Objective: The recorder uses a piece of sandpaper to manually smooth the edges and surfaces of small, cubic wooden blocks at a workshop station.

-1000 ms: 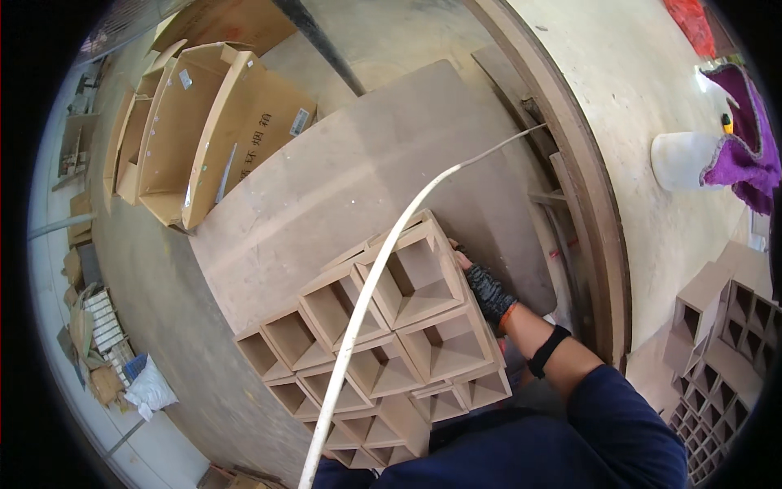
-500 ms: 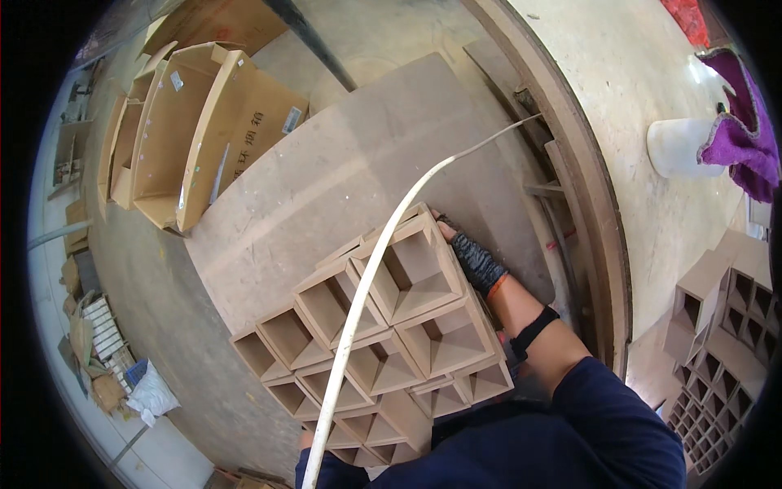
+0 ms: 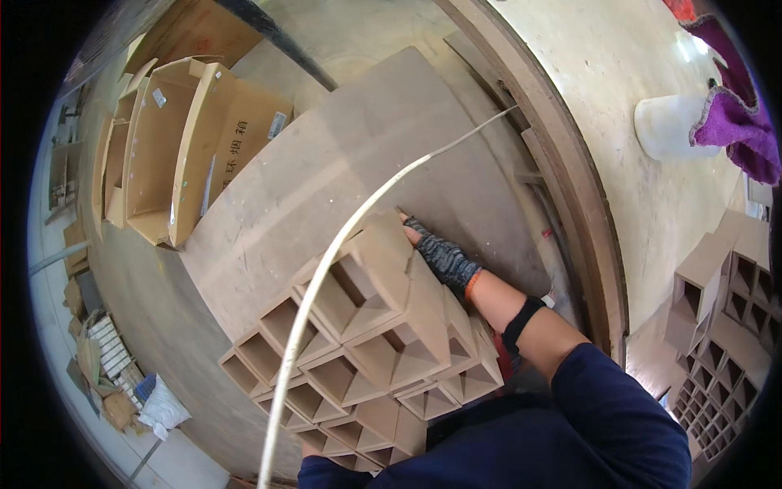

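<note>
A stack of open-ended brown cardboard boxes (image 3: 389,342), nested in staggered rows, leans in front of my body with its square openings turned up toward me. My right hand (image 3: 440,253), in a grey knitted fingerless glove with an orange cuff, presses along the stack's right side; its fingertips reach the far corner. Only a sliver of my left hand (image 3: 309,449) shows at the stack's lower left, its fingers hidden behind the boxes. A thin white hose or cord (image 3: 326,261) hangs across the view in front of the stack.
A broad brown board (image 3: 318,171) lies beyond the stack. Large opened cartons (image 3: 167,155) stand at far left. A curved-looking brown ledge (image 3: 562,163) runs along the right. Past it are a white bucket (image 3: 664,126), a purple cloth (image 3: 725,130) and more stacked boxes (image 3: 717,359).
The stack has shifted left and tilted, showing more of its right side walls. My right hand has moved left with it, and the whole view has shifted slightly.
</note>
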A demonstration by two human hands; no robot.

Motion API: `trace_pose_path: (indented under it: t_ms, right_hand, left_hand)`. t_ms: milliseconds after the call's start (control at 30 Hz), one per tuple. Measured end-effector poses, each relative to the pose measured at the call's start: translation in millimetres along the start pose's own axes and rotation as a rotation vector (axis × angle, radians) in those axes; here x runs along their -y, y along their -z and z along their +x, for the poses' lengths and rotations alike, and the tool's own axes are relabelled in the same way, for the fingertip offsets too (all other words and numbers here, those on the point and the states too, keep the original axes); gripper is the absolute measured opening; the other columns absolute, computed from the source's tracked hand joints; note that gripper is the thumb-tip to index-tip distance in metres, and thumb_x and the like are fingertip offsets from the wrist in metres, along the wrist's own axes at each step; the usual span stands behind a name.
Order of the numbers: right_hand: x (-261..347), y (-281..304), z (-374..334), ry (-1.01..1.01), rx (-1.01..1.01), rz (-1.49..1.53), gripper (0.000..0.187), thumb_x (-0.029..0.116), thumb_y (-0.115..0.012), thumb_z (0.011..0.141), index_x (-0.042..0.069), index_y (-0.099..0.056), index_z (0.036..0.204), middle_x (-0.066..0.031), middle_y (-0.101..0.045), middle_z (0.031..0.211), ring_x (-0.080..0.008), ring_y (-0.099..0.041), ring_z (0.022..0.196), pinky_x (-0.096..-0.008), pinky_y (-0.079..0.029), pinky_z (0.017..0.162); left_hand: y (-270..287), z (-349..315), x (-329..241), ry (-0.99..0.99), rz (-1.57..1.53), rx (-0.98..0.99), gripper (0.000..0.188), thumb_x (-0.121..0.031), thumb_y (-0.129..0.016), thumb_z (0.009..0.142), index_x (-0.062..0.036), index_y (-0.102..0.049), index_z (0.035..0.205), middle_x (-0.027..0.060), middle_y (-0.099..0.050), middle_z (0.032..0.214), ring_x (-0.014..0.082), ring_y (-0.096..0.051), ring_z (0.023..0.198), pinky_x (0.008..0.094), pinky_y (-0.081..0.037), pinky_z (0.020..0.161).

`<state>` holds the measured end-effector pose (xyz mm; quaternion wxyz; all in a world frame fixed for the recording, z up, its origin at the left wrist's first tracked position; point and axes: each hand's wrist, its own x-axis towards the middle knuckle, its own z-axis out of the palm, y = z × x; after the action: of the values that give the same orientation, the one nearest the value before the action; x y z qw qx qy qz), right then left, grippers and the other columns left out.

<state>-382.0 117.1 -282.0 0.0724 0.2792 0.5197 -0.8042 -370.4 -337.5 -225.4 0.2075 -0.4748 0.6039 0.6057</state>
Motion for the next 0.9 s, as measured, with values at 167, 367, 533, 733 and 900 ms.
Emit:
trace_pose_path:
  t_ms: [167, 367, 533, 733, 900]
  right_hand:
    - [24.8, -22.8, -5.9, 0.046, 0.008, -0.176, 0.060, 0.038, -0.031, 0.093, -0.002, -0.021, 0.135, -0.0204, -0.021, 0.141, -0.0266, -0.016, 0.133, -0.0307, -0.012, 0.108]
    - [30.8, -28.1, -12.1, -0.006, 0.020, -0.225, 0.060, 0.040, -0.026, 0.094, -0.002, -0.018, 0.135, -0.0215, -0.016, 0.142, -0.0283, -0.013, 0.134, -0.0320, -0.012, 0.108]
    - [25.4, -3.6, -12.8, 0.057, 0.033, -0.440, 0.058, 0.038, -0.036, 0.093, -0.004, -0.027, 0.132, -0.0200, -0.033, 0.135, -0.0259, -0.029, 0.128, -0.0303, -0.021, 0.105]
    - [-8.5, 71.1, -96.3, 0.099, -0.261, -0.866, 0.049, 0.035, -0.030, 0.094, 0.004, -0.033, 0.132, -0.0172, -0.035, 0.136, -0.0263, -0.033, 0.126, -0.0309, -0.023, 0.105]
    - [-18.6, 26.6, -130.0, -0.135, -0.257, -0.268, 0.050, 0.034, -0.030, 0.094, 0.004, -0.028, 0.135, -0.0164, -0.031, 0.138, -0.0255, -0.028, 0.129, -0.0298, -0.019, 0.106]
  left_hand:
    - [-1.1, 0.5, -1.7, -0.001, 0.007, 0.003, 0.053, -0.043, -0.044, 0.085, -0.0046, -0.044, 0.122, 0.0161, -0.045, 0.124, 0.0334, -0.043, 0.113, 0.0503, -0.035, 0.093]
    - [2.1, 0.2, -2.0, -0.006, 0.018, 0.017, 0.053, -0.043, -0.044, 0.085, -0.0047, -0.044, 0.122, 0.0158, -0.046, 0.124, 0.0331, -0.043, 0.113, 0.0500, -0.035, 0.093]
    - [6.4, 0.6, -1.1, 0.003, 0.014, 0.019, 0.053, -0.043, -0.044, 0.085, -0.0048, -0.044, 0.122, 0.0156, -0.046, 0.123, 0.0329, -0.043, 0.113, 0.0497, -0.036, 0.093]
    - [7.2, 1.3, -5.4, -0.003, 0.014, 0.028, 0.052, -0.043, -0.044, 0.086, -0.0050, -0.044, 0.122, 0.0153, -0.046, 0.123, 0.0326, -0.044, 0.113, 0.0494, -0.036, 0.093]
    - [10.0, 0.6, -9.2, -0.010, 0.020, 0.030, 0.052, -0.043, -0.045, 0.086, -0.0051, -0.044, 0.121, 0.0151, -0.046, 0.123, 0.0323, -0.044, 0.112, 0.0492, -0.036, 0.093]
